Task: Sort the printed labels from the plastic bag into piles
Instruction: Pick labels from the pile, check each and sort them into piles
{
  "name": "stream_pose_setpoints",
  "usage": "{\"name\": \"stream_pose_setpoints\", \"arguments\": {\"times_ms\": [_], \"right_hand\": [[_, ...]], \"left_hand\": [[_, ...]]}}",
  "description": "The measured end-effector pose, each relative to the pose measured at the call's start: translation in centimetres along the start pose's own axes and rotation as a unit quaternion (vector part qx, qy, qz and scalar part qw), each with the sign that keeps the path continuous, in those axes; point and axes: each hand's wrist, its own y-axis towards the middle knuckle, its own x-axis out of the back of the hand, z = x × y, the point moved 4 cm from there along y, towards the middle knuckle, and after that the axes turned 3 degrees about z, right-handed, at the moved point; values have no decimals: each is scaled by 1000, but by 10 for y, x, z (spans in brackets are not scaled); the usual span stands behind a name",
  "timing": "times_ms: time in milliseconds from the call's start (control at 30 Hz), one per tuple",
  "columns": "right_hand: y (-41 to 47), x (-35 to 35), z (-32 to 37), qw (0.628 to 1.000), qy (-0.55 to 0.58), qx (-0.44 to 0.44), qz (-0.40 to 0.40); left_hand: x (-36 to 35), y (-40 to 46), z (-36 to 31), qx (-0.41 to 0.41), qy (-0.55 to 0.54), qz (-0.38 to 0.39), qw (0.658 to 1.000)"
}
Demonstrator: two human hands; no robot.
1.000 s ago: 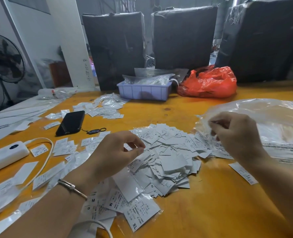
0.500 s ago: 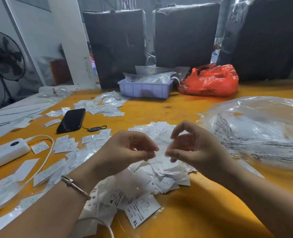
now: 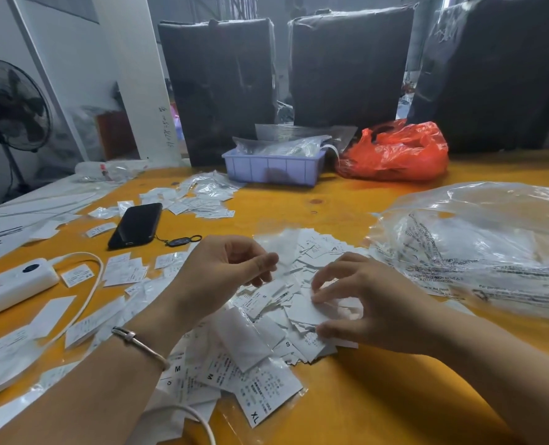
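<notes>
Nearest the camera, two bare forearms enter cut off by the lower edge, the left one wearing a thin metal bangle (image 3: 141, 346). Between them lies the heap of printed labels (image 3: 268, 345), flat white slips, some in glossy clear sleeves; only the size letters M, S and XL can be read, the smaller print being too fine to make out. The left hand (image 3: 216, 277) hovers over the heap's left side with thumb and forefinger drawn together; whether a slip sits between them cannot be told, as the palm hides the spot. The right hand (image 3: 368, 308) rests on the heap's right side, its fingers (image 3: 323, 284) spread and curved, tips pressing down on a loose label, the thumb touching another at the heap's near edge.

Half a second earlier both hands were raised and nearly meeting above the heap; the right one has since dropped onto the labels, and the left has stayed lifted.

Right of the heap, the crinkled clear plastic bag (image 3: 478, 248) lies slumped on the smooth yellow counter (image 3: 379, 396), running out of view at the right edge. Left of the heap sit a white power bank (image 3: 12, 285) with its looping cable, partly cut off, and a black phone (image 3: 136, 224). Beyond the heap a smaller pile of sleeved labels (image 3: 199, 200) is scattered, then a lilac plastic tray (image 3: 273, 168) and a crumpled red bag (image 3: 395, 152).
</notes>
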Motion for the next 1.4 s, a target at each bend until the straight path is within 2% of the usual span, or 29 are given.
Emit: {"name": "stream_pose_setpoints", "arguments": {"times_ms": [133, 233, 333, 400, 467, 533, 600, 800, 1033, 1200, 1400], "right_hand": [[-1, 2, 1, 999, 30, 7, -13], [0, 4, 2, 999, 10, 28, -34], [0, 9, 4, 994, -5, 29, -105], [-2, 14, 0, 982, 59, -12, -180], [-3, 17, -9, 954, 200, -71, -210], [-3, 17, -15, 919, 324, -107, -195], [-2, 16, -16, 891, 403, -118, -171], [-4, 18, -12, 847, 496, -112, -157], [-5, 18, -2, 871, 465, -95, -129], [-4, 16, 3, 880, 452, -96, -113], [-6, 19, -1, 864, 474, -102, -138]], "left_hand": [[1, 0, 1, 15, -8, 7, 1000], [1, -2, -1, 21, -38, 13, 999], [2, -2, -3, 25, -58, 17, 998], [1, -2, -2, 28, -58, 23, 998], [-1, -1, -2, 28, -54, 28, 998], [-1, -1, -1, 28, -54, 28, 998], [-2, -2, -1, 23, -55, 29, 998], [0, -3, -5, 27, -86, 32, 995], [-7, -5, -3, 45, -91, 76, 992], [-11, -5, -6, 17, -56, 79, 995], [-9, -5, -8, 2, -63, 60, 996]]}}
